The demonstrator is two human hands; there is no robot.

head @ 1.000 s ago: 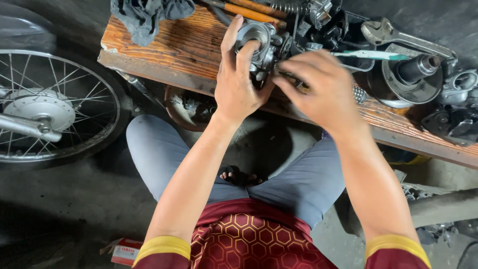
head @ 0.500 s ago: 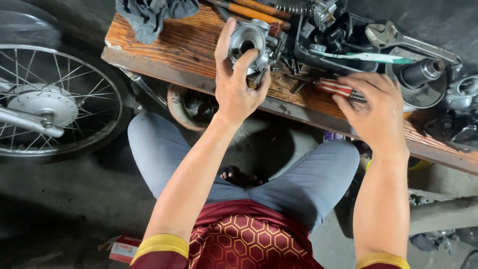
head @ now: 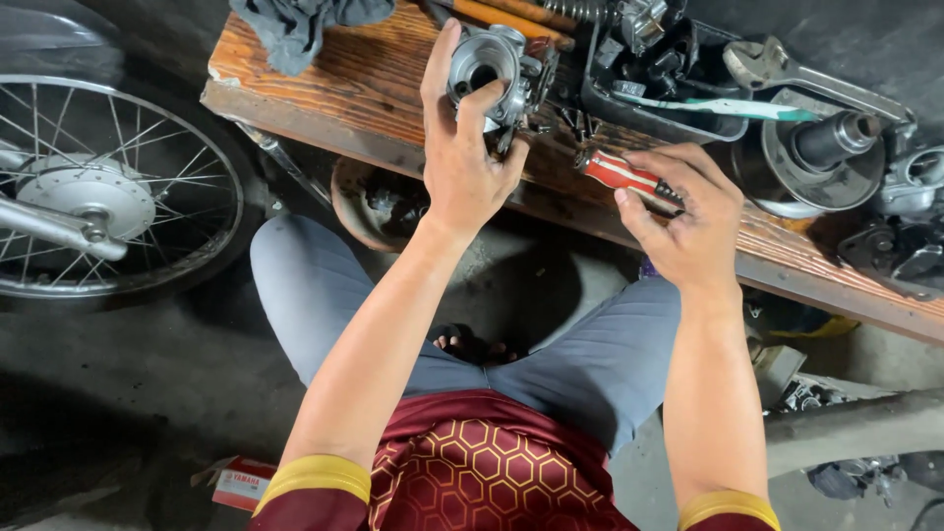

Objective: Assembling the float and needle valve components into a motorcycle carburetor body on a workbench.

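Note:
My left hand (head: pixel 464 162) grips a grey metal carburettor (head: pixel 497 69) and holds it upright over a worn wooden bench (head: pixel 334 84). Its round bore faces me. My right hand (head: pixel 688 211) closes around a screwdriver with a red, white-striped handle (head: pixel 618 173), lying low over the bench's front edge, to the right of the carburettor. The screwdriver's shaft is hidden under my fingers.
A spoked motorcycle wheel (head: pixel 93 192) stands at the left. On the bench lie a dark rag (head: pixel 295 25), a black tray of parts (head: pixel 659 74), a toothbrush (head: pixel 728 104), a round engine part (head: pixel 821 157) and a wrench (head: pixel 796 74). A small box (head: pixel 241 482) lies on the floor.
My right hand left the carburettor, moved right along the bench and picked up the red screwdriver. My left hand kept holding the carburettor in place.

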